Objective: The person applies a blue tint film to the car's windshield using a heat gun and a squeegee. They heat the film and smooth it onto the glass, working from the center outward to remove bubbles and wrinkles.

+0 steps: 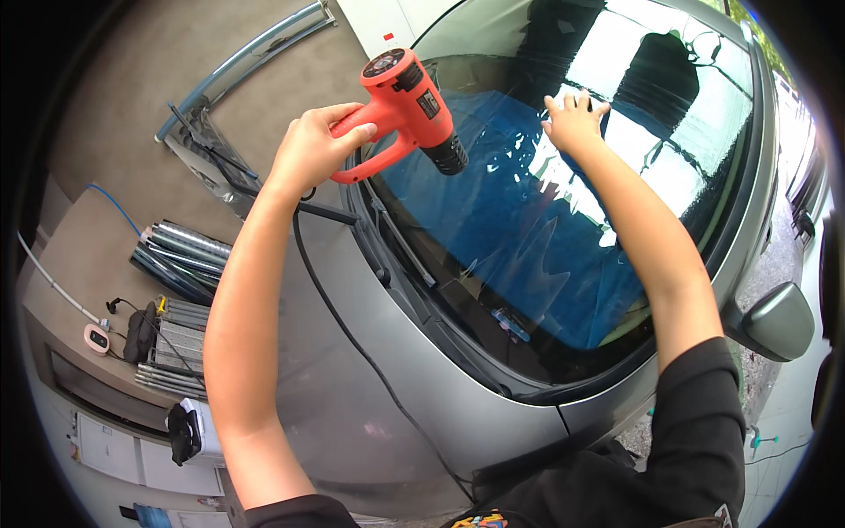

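My left hand (317, 142) grips the handle of a red heat gun (416, 105), held over the left side of the car windshield (680, 132). The black nozzle (449, 157) points down and right, apart from the glass. With fingers spread, my right hand (575, 124) rests on the windshield around its upper middle and holds nothing. Clear film (544, 264) with pointed creases shows on the lower part of the glass. Blue colour (455, 218) covers much of that area; whether it lies under the glass or on it, I cannot tell. Bright reflections hide part of the surface.
A black power cord (370, 360) trails across the grey hood (337, 409). One wiper arm (403, 244) lies along the windshield base; another wiper (214, 148) stands raised at the left. The side mirror (782, 323) juts out right. Film rolls (188, 251) lie left of the car.
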### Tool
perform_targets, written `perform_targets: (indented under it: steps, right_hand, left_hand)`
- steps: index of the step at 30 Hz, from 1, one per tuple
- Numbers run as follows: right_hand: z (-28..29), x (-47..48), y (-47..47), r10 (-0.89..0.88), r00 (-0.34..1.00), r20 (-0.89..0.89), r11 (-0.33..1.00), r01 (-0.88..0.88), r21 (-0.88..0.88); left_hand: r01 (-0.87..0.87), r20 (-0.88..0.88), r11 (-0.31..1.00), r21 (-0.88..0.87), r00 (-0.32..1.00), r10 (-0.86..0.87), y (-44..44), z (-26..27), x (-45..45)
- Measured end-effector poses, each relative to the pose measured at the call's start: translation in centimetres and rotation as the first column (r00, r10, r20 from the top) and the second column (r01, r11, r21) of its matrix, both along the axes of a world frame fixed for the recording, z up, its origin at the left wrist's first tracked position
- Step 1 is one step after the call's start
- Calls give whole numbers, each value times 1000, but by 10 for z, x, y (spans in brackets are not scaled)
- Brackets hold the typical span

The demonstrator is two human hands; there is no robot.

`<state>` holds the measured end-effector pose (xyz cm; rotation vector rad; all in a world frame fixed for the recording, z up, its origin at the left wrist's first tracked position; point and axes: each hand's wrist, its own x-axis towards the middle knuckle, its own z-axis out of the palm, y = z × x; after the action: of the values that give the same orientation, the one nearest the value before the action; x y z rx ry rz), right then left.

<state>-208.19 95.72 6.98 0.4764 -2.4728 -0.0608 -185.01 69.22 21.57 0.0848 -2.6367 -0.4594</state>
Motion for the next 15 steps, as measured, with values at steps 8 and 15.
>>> perform_targets:
  steps: [8, 15]
  right_hand:
    - [-149, 216, -70, 215, 885, 414, 961, -266, 70]
    - [-183, 287, -68, 300, 804, 513, 916, -393, 80]
  left_hand:
    - [144, -96, 983, 117, 986, -134, 52, 18, -9]
    - [247, -92, 963, 104, 967, -238, 107, 16, 15]
